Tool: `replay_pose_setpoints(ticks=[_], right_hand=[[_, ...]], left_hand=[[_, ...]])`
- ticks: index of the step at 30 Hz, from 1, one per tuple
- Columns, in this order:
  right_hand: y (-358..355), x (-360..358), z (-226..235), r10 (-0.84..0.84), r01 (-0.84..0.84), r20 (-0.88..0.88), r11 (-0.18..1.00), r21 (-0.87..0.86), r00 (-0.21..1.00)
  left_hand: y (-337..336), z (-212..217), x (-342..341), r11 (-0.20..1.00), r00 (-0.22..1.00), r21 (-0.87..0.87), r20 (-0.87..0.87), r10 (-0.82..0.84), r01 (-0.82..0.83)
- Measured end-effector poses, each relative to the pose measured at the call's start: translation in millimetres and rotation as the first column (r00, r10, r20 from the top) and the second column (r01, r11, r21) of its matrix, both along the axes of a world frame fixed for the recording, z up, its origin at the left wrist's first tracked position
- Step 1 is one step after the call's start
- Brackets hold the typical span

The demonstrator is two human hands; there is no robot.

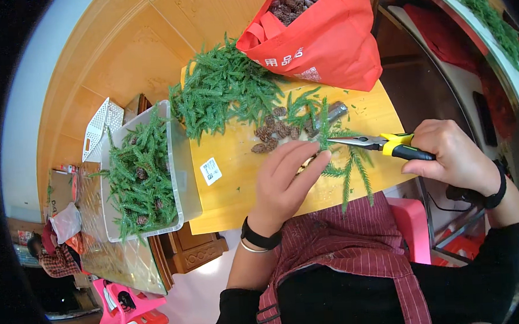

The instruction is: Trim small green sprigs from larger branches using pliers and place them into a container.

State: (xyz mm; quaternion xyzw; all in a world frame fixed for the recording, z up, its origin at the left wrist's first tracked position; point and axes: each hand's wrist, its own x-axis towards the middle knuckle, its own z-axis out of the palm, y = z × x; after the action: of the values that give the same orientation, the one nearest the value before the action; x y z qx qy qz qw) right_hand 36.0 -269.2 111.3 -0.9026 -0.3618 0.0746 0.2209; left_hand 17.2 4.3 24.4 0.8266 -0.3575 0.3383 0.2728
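Observation:
My right hand (456, 157) grips needle-nose pliers (408, 146) with yellow and black handles. Their jaws reach the upper part of a green artificial pine sprig (348, 178), near my left fingertips. My left hand (284, 187) is closed around the base of that sprig; its fingers partly hide something small and brownish between them. Just beyond my left hand lie several brown pine cones (272, 131) on the yellow tabletop (237, 192). A short loose sprig (303, 105) and a grey cylindrical thing (336, 111) lie beside the cones.
A big heap of green sprigs (223, 90) covers the far left of the table. At its left edge stands a clear plastic bin (184, 177) of sprigs with cones. A red bag (330, 47) of pine cones stands at the back. A white label (210, 171) lies near the bin.

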Motion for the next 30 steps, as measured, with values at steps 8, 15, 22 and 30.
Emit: replay_pose_setpoints(ticks=[8,15,22,30], right_hand=[[-6.2,2.3,3.4,-0.061,0.058,-0.178,0.998,-0.024,0.982],[-4.5,-0.4,9.5,-0.080,0.064,-0.231,0.995,-0.076,0.970],[2.7,-6.4,10.0,0.011,-0.010,-0.041,0.999,0.041,0.999],[8.6,-23.1,9.1,0.091,-0.067,0.432,0.995,-0.070,0.898]], left_hand=[[0.8,5.7,2.9,0.982,0.977,-0.012,-0.104,-0.187,0.187],[1.4,6.4,4.1,0.985,0.987,0.065,-0.016,-0.159,0.160],[-2.7,8.0,-5.2,0.998,0.996,-0.035,0.072,-0.042,0.045],[-6.2,10.3,-9.4,0.959,1.000,-0.285,-0.027,-0.011,0.003]])
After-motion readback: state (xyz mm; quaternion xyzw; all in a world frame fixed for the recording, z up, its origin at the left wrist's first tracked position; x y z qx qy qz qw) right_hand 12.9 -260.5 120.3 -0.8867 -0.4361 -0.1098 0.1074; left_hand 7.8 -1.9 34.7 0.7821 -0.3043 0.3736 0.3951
